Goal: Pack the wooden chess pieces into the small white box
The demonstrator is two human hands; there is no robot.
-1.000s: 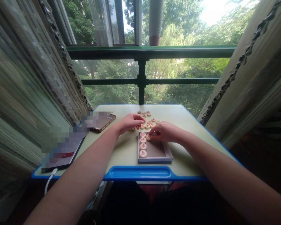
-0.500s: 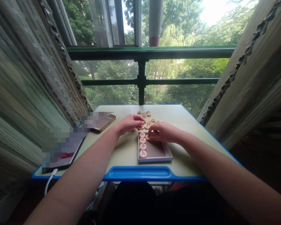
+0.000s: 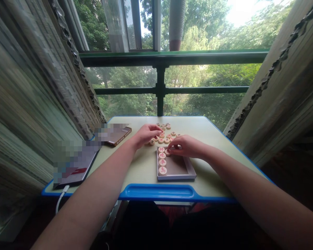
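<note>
The head camera shows the right hand (image 3: 186,146) above the shallow open box (image 3: 177,166), its fingers curled and half closed, with fingertips on a xiangqi piece (image 3: 167,153); whether they grip it or only press it, I cannot tell. This piece is inside the box, near the far end, just beside the column of four red-lettered pieces (image 3: 162,162) along the left wall. The left hand (image 3: 147,133) is partly closed, thumb and forefinger near together, at the loose pieces (image 3: 167,140) beyond the box; whether it holds one is not clear.
</note>
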